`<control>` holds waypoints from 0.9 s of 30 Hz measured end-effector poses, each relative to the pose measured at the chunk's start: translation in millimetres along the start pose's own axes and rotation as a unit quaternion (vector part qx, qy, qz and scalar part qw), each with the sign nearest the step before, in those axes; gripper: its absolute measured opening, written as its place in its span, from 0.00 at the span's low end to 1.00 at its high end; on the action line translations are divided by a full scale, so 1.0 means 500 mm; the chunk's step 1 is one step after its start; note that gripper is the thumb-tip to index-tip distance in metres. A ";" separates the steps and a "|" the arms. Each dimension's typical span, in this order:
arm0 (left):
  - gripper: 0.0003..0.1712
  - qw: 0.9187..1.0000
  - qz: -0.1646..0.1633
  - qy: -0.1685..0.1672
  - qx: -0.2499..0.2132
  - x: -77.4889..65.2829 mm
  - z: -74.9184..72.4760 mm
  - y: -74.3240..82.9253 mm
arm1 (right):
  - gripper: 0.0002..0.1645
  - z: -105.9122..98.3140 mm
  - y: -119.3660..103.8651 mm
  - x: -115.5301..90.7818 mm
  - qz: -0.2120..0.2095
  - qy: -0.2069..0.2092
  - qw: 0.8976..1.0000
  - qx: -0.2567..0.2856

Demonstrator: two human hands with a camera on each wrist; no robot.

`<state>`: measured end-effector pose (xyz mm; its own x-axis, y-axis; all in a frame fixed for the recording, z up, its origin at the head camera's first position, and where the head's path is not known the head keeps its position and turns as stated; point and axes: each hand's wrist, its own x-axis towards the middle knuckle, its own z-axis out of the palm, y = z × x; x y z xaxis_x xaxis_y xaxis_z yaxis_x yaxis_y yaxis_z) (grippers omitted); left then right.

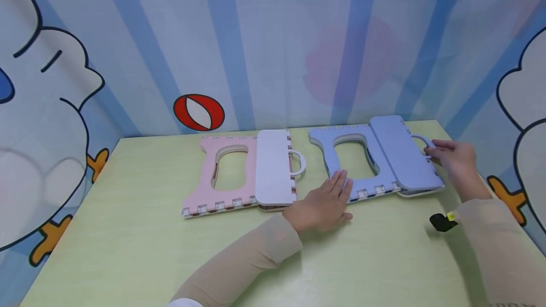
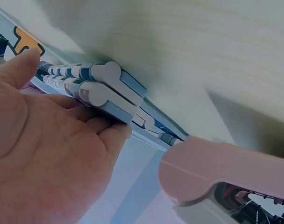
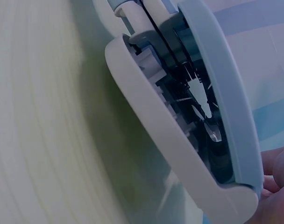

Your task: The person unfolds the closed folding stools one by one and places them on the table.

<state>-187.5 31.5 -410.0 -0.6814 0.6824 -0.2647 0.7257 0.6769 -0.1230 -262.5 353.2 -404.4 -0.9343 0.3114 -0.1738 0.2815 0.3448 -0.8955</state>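
A blue folding step stool [image 1: 398, 155] lies folded flat at the table's right. My right hand [image 1: 456, 160] grips its carry handle [image 1: 423, 142] at the right end. My left hand [image 1: 322, 205] rests with straight fingers on the near left corner of its leg panel. In the left wrist view the fingers lie against the blue stool's hinged edge [image 2: 118, 109]. A pink folding step stool [image 1: 226, 193] with a white top [image 1: 275, 167] lies flat to the left, close to my left wrist. The right wrist view shows the blue stool's end [image 3: 221, 88], with fingertips partly hidden behind it.
Both stools lie on a pale yellow-green table [image 1: 128, 240]. A cloth backdrop [image 1: 273, 37] with blue stripes and cartoon birds stands behind the table and at its sides. A small black object [image 1: 442, 222] is at my right sleeve.
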 end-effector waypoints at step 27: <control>0.45 0.998 0.021 -0.012 -0.053 -0.006 -0.015 -0.007 | 0.33 -0.034 -0.073 -0.033 -0.039 0.025 0.999 -0.016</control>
<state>-188.6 29.1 -401.6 -0.6470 0.7050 -0.2906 0.7386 0.6741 -0.0089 -253.8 350.5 -361.9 -0.9419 0.3259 -0.0816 0.2150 0.3980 -0.8918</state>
